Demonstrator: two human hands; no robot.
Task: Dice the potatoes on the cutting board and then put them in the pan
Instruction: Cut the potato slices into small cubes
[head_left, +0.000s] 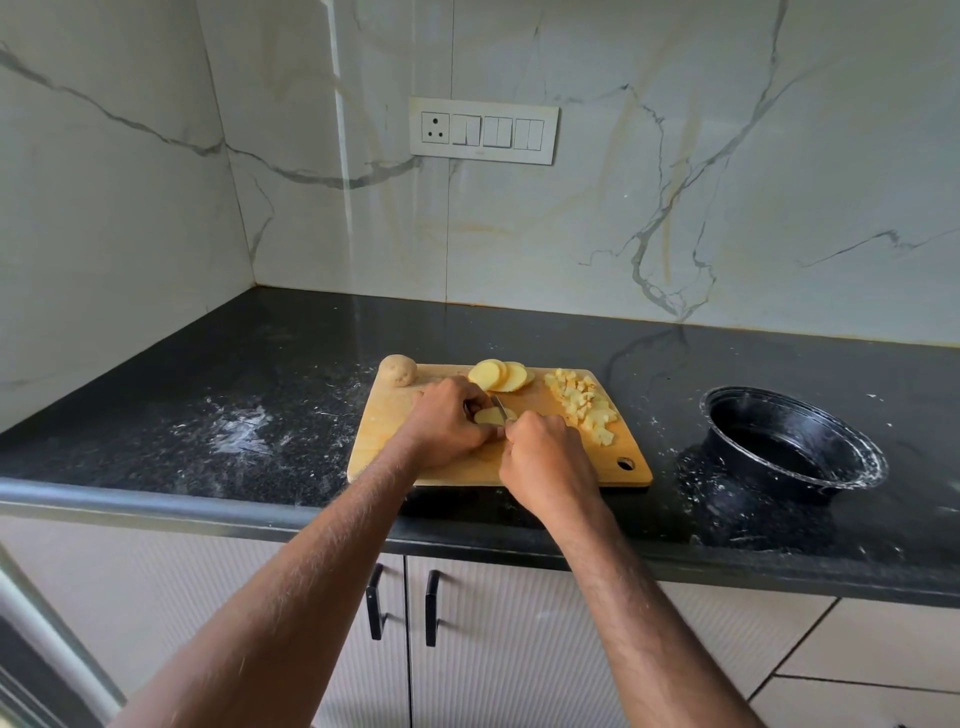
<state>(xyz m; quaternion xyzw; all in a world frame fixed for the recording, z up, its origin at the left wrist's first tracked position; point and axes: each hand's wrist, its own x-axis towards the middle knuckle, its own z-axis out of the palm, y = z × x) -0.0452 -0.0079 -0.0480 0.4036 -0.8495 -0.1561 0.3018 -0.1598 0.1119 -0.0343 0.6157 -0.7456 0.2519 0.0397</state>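
We see a bright, evenly lit view with soft daylight and no hard shadows. A pale vertical glare streak runs down the marble wall (343, 156) at eleven o'clock. The black countertop (291, 353) shows faint sheen. Wide-angle distortion bends edges at three and nine o'clock; forearms at six blur slightly.

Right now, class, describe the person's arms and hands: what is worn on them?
Nothing is worn. Both forearms are bare, with visible hair and no sleeves in view. The left hand and right hand have no gloves, and no rings, watch or bands show.
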